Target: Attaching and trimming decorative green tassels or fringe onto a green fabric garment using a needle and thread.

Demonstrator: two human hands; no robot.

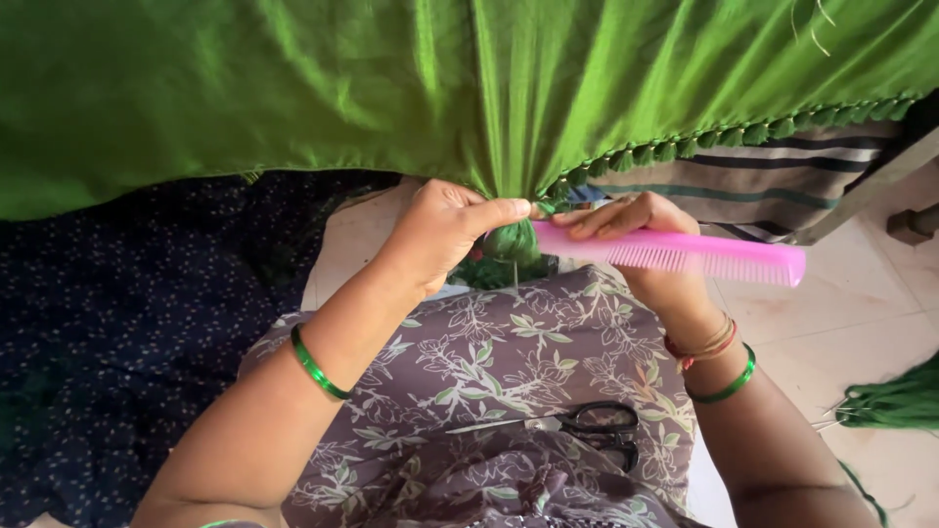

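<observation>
Scissors [587, 425] sit closest to the camera, black-handled, lying blades shut on the person's lap over a grey floral dress [509, 362], straight below the comb and untouched.

The pink comb [685, 254] is the thing to steer by. It lies level, teeth pointing down, with its free end sticking out to the person's right. The right hand [641, 220] is closed on its near end, fingers folded over the spine and the thumb hidden underneath.

Just left of the comb's held end, the left hand [445, 230] has thumb and forefinger pinched shut on a bunch of green threads [515, 240] hanging from the hem of the green silk cloth [391, 88]. That cloth is draped right above the comb and fills the top of the view. A row of finished little tassels [685, 147] runs along its edge, above the comb and off to the right.

Looks like the fringe is being groomed one bundle at a time, and this bundle is gripped and about to be combed. The next move probably needs the pinch to stay tight at the top while the teeth drag down through the loose ends.

A spare bunch of green thread [895, 401] lies on the pale floor, below the comb's free end.
</observation>
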